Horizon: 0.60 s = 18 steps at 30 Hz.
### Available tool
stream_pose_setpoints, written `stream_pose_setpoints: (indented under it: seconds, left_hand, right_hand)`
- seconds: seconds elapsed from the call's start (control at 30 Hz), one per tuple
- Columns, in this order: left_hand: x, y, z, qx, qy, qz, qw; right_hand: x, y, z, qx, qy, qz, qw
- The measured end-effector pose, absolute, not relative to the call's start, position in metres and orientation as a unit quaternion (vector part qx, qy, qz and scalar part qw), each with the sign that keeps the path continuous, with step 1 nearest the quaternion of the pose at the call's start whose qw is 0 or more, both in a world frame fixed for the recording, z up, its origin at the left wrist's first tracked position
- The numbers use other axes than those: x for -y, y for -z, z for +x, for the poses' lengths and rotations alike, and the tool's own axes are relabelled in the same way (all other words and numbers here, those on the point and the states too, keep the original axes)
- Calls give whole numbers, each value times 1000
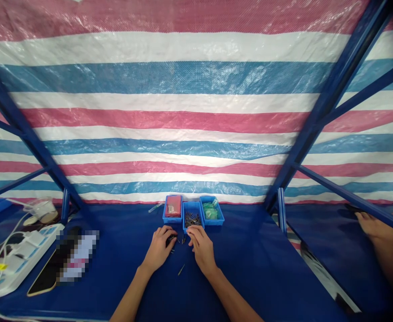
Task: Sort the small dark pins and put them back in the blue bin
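My left hand (158, 246) rests over the blue table (250, 264), its fingers curled round a small dark object (170, 239) whose kind is unclear. My right hand (202, 248) is just in front of the middle blue bin, thumb and fingertips drawn together; whatever they may hold is hidden. That bin (185, 223) contains many small metal pieces (192, 219), long and thin. A few similar pieces lie on the table between my hands, and a single thin brass-coloured piece (181, 269) lies nearer to me.
Beside the middle bin stand a blue bin (164, 219) with red packets and another (219, 222) with green packets. A clear packet (155, 207) lies left of them. At left are a phone (47, 277) and a white power strip (25, 261). Another person's hand (370, 226) is at far right.
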<state>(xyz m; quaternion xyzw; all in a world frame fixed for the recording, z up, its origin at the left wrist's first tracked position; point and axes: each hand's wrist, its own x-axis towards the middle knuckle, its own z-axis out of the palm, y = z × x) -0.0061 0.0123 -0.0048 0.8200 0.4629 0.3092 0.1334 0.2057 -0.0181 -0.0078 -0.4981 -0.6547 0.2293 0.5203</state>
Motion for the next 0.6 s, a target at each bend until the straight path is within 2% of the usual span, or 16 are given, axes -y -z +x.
stream_pose_setpoints:
  seconds: [0.17, 0.6]
  left_hand:
    - [-12, 5, -6, -461, -309, 820, 138]
    - [-12, 3, -6, -464, -307, 820, 135]
  right_hand:
    - [17, 12, 206, 632, -256, -517, 517]
    - [18, 7, 204, 654, -152, -529, 519]
